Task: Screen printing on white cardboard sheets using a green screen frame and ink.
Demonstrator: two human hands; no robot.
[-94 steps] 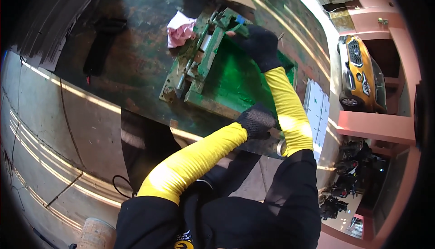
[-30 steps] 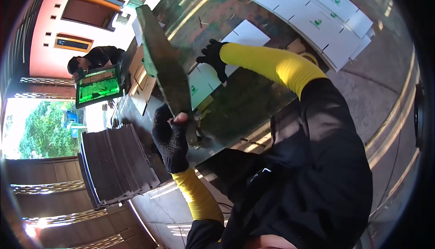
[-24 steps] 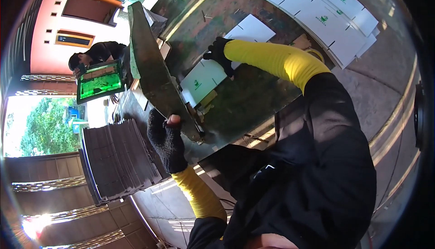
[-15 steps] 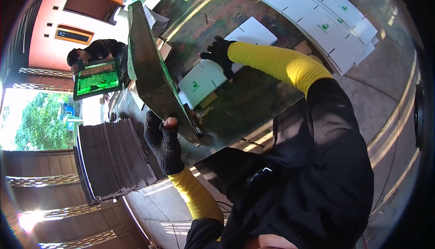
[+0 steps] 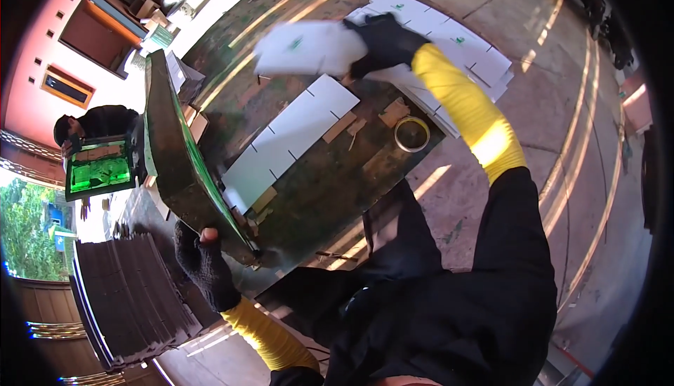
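My left hand (image 5: 206, 268), in a black fingerless glove, grips the near end of a tilted screen-printing frame (image 5: 172, 154) with green ink along its edge. My right hand (image 5: 388, 43), gloved in black, holds one end of a white cardboard sheet (image 5: 302, 49) with a green print; the sheet is blurred by motion. It hangs over the table, beside the fanned pile of printed white sheets (image 5: 477, 56) at the far right. Below it, a plain white slotted cardboard strip (image 5: 291, 137) lies flat on the dark table, right of the raised frame.
A roll of tape (image 5: 412, 135) and brown cardboard scraps (image 5: 340, 128) lie on the stained table (image 5: 330, 196). Dark slotted sheets stand in a stack (image 5: 130, 295) at the left. Another person (image 5: 105, 121) bends behind a green-inked frame (image 5: 100, 168) at the far left.
My right hand has lifted the printed sheet off the table and swung it away toward the pile, uncovering a plain white strip. My left hand still holds the raised frame.
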